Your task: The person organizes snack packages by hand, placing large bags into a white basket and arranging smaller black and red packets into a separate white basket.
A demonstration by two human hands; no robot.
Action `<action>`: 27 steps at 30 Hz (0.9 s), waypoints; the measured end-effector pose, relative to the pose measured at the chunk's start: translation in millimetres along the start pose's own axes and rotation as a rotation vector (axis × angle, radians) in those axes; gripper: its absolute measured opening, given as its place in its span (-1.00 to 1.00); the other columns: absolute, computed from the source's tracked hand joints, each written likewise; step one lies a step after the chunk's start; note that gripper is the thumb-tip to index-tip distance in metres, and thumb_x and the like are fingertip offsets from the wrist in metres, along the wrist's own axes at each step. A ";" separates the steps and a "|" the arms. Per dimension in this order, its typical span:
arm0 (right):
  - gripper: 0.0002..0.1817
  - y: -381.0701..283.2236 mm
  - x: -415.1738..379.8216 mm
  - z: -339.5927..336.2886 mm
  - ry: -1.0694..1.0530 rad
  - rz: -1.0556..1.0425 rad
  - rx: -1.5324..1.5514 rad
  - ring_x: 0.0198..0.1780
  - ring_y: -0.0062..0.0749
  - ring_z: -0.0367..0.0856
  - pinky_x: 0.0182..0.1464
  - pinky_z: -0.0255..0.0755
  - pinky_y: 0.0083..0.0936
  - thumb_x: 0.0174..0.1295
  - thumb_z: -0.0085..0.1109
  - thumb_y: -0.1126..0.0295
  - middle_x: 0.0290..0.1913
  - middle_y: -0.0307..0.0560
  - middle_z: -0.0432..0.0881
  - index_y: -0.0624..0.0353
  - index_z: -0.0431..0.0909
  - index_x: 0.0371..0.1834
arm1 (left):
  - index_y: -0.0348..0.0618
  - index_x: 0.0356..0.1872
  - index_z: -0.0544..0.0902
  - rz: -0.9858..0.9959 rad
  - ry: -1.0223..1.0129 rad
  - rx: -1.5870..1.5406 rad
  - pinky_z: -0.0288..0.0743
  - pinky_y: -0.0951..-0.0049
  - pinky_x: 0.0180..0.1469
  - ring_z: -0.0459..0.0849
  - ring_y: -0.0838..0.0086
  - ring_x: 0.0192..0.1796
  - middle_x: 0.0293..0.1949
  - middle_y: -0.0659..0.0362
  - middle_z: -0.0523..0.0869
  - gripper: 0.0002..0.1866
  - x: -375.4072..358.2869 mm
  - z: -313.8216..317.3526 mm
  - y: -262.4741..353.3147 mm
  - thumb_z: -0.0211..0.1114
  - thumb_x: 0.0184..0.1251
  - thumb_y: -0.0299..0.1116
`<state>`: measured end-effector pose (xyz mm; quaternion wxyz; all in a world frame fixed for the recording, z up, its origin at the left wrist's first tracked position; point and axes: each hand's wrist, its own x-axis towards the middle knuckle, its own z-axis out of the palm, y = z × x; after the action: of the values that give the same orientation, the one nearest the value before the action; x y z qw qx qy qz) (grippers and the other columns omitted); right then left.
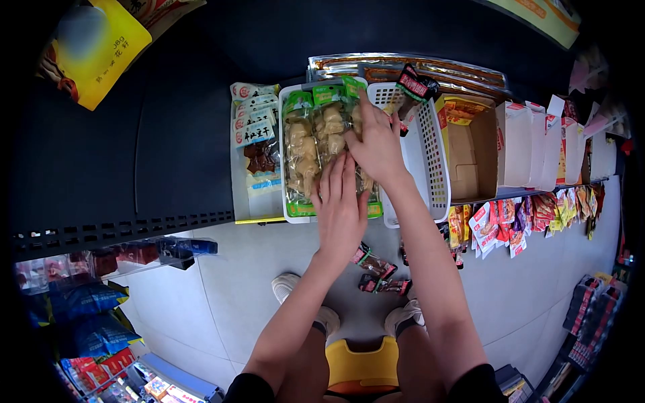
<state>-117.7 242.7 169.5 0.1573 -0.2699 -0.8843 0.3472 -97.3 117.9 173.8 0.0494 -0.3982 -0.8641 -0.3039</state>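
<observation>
Clear packs with green ends, holding pale brown food pieces (301,148), lie side by side in a white basket (287,208) on the shelf. Flat on the lower part of these packs rests my left hand (339,201), its fingers spread a little. My right hand (377,144) lies across the upper right of the same packs, fingers extended and thumb apart. Just right of it, a second white basket (440,168) has a dark pack with a pink label (416,84) at its top end.
Left of the baskets is a box of white packs (259,134). To the right stand an open cardboard box (470,161) and more cartons (521,144). Small packets (494,225) hang along the shelf edge. Dark packs (384,285) lie on the floor near a yellow stool (363,363).
</observation>
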 end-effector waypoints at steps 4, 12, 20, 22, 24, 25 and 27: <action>-0.32 3.9 2.8 7.4 0.091 -0.120 -0.192 0.26 -0.07 0.09 0.28 -0.31 -0.04 -0.02 -0.11 0.32 0.15 0.14 0.25 0.11 -0.01 0.26 | -0.31 0.15 0.18 0.028 -0.053 0.105 -0.13 0.13 0.24 0.12 0.20 0.25 0.17 0.01 0.22 -0.44 -2.7 7.2 -1.8 0.11 0.09 -0.39; -0.40 10.2 5.5 10.6 0.046 -0.109 -0.195 0.30 -0.13 0.00 0.29 -0.37 -0.07 0.05 -0.17 0.31 0.18 0.10 0.23 0.15 0.06 0.24 | -0.36 0.14 0.18 0.008 -0.083 0.082 -0.19 0.12 0.25 0.08 0.20 0.27 0.18 0.01 0.21 -0.45 -0.5 3.3 -0.8 0.08 0.13 -0.36; -0.49 10.8 5.0 18.9 0.111 -0.104 -0.226 0.33 -0.28 -0.05 0.27 -0.45 -0.01 0.22 -0.31 0.20 0.19 -0.04 0.24 0.17 0.09 0.22 | -0.33 0.17 0.15 0.045 -0.107 0.185 -0.33 -0.06 0.23 0.04 0.24 0.29 0.22 0.05 0.17 -0.38 -3.4 5.4 -6.2 0.11 0.11 -0.26; -0.49 11.9 7.2 13.3 0.083 -0.107 -0.259 0.33 -0.29 -0.05 0.27 -0.46 -0.01 0.22 -0.32 0.19 0.19 -0.05 0.25 0.17 0.09 0.22 | -0.31 0.18 0.14 0.042 -0.119 0.189 -0.36 -0.09 0.22 0.03 0.24 0.30 0.22 0.06 0.16 -0.37 -2.9 4.6 -6.4 0.11 0.11 -0.25; -0.49 13.9 6.4 10.6 0.055 -0.104 -0.294 0.33 -0.30 -0.05 0.27 -0.47 -0.01 0.23 -0.33 0.18 0.19 -0.07 0.25 0.17 0.10 0.22 | -0.29 0.19 0.14 0.041 -0.136 0.190 -0.38 -0.12 0.22 0.03 0.24 0.30 0.23 0.06 0.15 -0.36 -3.6 5.4 -5.9 0.12 0.10 -0.24; -0.50 14.5 5.2 10.3 0.056 -0.104 -0.291 0.33 -0.30 -0.05 0.27 -0.48 -0.01 0.23 -0.33 0.18 0.19 -0.07 0.25 0.17 0.10 0.21 | -0.27 0.20 0.13 0.047 -0.141 0.209 -0.39 -0.13 0.22 0.02 0.23 0.30 0.23 0.06 0.14 -0.36 -4.2 6.6 -6.3 0.12 0.10 -0.24; -0.50 16.0 5.6 12.4 0.059 -0.106 -0.286 0.33 -0.31 -0.06 0.27 -0.49 -0.01 0.23 -0.34 0.18 0.19 -0.07 0.25 0.17 0.11 0.21 | -0.25 0.20 0.13 0.053 -0.143 0.231 -0.40 -0.13 0.22 0.01 0.23 0.31 0.24 0.07 0.14 -0.35 -4.4 9.1 -8.5 0.12 0.10 -0.23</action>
<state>-122.1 249.3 150.0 0.1615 -0.2526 -0.9326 0.2008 -99.1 115.9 160.9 0.0411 -0.4331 -0.8838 -0.1720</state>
